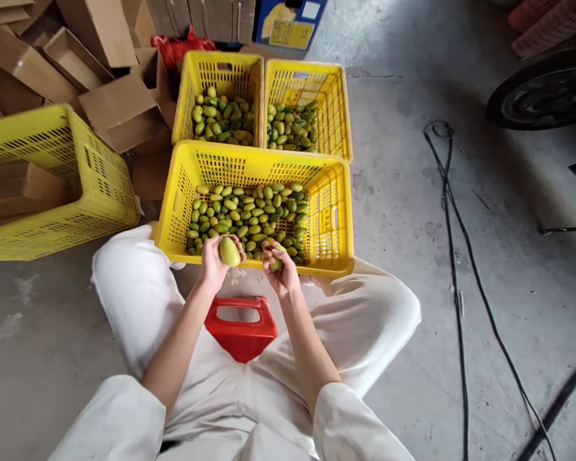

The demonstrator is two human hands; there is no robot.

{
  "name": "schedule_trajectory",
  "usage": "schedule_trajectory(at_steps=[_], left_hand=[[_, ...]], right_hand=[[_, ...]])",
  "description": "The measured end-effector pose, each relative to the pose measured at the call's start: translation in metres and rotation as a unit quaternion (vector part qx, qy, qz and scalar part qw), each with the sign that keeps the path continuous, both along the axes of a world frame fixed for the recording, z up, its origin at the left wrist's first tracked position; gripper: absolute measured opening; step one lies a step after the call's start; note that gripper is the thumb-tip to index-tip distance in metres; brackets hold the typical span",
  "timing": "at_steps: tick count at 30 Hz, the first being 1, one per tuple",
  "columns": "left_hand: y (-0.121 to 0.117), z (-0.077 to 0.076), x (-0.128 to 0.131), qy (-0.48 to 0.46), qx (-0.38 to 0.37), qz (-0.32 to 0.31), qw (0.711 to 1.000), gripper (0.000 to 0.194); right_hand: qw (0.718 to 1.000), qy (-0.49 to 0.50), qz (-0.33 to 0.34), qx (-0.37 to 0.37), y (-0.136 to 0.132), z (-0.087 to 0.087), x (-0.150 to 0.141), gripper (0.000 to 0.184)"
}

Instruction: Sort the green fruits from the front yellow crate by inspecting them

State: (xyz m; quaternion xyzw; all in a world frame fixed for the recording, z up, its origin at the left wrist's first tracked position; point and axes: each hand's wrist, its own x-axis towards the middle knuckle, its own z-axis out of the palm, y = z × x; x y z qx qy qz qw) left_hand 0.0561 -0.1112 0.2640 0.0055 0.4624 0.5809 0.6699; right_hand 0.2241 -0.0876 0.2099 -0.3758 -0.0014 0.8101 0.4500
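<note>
My left hand [214, 260] is closed around a yellow-green oval fruit [230, 251] that looks like a small mango. Beside it, my right hand [282, 272] grips a darker green mango [275, 263], partly hidden by the fingers; whether a second one is in that hand I cannot tell. Both hands are over the near rim of a large yellow crate [343, 246], whose floor is spread with many loose green mangoes [242, 216]. Behind it stand a left yellow crate [259, 64] and a right yellow crate [333, 96], each holding more such fruit.
A red plastic stool [242, 339] is between my legs. To the left are a yellow-green crate [103, 173] with cardboard inside and piled cardboard boxes [120, 109]. A blue carton [288, 25] stands behind. Black cable [454, 256] and a wheel [547, 89] are on the right.
</note>
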Motion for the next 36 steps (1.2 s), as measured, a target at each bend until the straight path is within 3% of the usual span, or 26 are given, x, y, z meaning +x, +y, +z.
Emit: schedule_trajectory(at_steps=[2, 6, 10, 13, 16, 19, 22, 24, 27, 30, 33, 36], left_hand=[[0.001, 0.001, 0.002, -0.011, 0.006, -0.011, 1.0, 0.022], [-0.001, 0.001, 0.003, -0.026, 0.046, -0.016, 0.998, 0.029], [-0.003, -0.001, -0.003, -0.052, 0.048, 0.028, 0.997, 0.03], [-0.001, 0.0, -0.006, -0.082, -0.015, 0.078, 0.993, 0.022], [0.003, 0.003, -0.005, -0.098, -0.128, 0.138, 0.977, 0.009], [0.007, 0.004, -0.004, -0.126, -0.204, 0.187, 0.953, 0.014], [0.009, 0.005, -0.004, -0.144, -0.217, 0.202, 0.944, 0.021], [0.009, 0.006, -0.005, -0.156, -0.212, 0.204, 0.943, 0.021], [0.009, 0.007, -0.006, -0.169, -0.203, 0.219, 0.939, 0.022], [0.009, 0.006, -0.008, -0.177, -0.207, 0.238, 0.932, 0.022], [0.01, 0.002, -0.01, -0.186, -0.2, 0.25, 0.929, 0.023], [0.01, 0.0, -0.01, -0.186, -0.189, 0.25, 0.931, 0.026]], right_hand=[[0.999, -0.002, 0.036, 0.028, 0.0, 0.003, 0.0, 0.023], [0.989, -0.031, 0.084, 0.115, 0.007, 0.018, -0.004, 0.027], [0.992, -0.034, 0.055, 0.111, 0.021, 0.025, -0.01, 0.025], [0.999, -0.052, 0.0, 0.003, 0.026, 0.011, -0.02, 0.019], [0.989, -0.087, -0.024, -0.118, 0.02, -0.013, -0.032, 0.009], [0.982, -0.146, 0.011, -0.119, 0.014, -0.034, -0.042, 0.008], [0.976, -0.193, 0.049, -0.086, 0.023, -0.045, -0.052, 0.015], [0.975, -0.2, 0.062, -0.071, 0.044, -0.046, -0.063, 0.017], [0.977, -0.196, 0.069, -0.039, 0.099, -0.036, -0.091, 0.016], [0.985, -0.167, 0.051, 0.017, 0.171, -0.007, -0.128, 0.021], [0.979, -0.101, 0.032, 0.174, 0.233, 0.028, -0.156, 0.05], [0.977, -0.096, -0.009, 0.19, 0.255, 0.044, -0.157, 0.067]])
